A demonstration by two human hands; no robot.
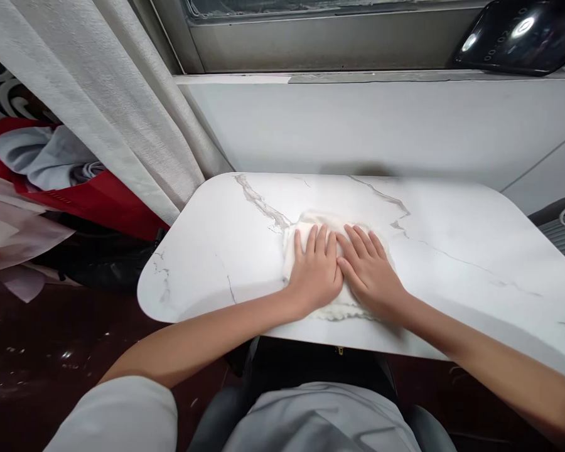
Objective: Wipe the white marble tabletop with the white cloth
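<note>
A white cloth (341, 309) with a ragged edge lies spread on the white marble-patterned table (452, 220), close to its front edge. My left hand (314, 267) rests flat on the cloth's left half, fingers stretched forward and slightly apart. Beside it, my right hand (371, 270) presses flat on the right half, its fingers pointing up and to the left. The two hands touch near the thumbs. Beneath the palms, part of the cloth is hidden.
A phone (518, 37) with a timer showing lies on the window ledge at the upper right. Light curtains (122, 94) hang beside the table's left end. A red bag (117, 204) holding grey fabric stands further left. A white wall panel (358, 125) borders the table's back edge.
</note>
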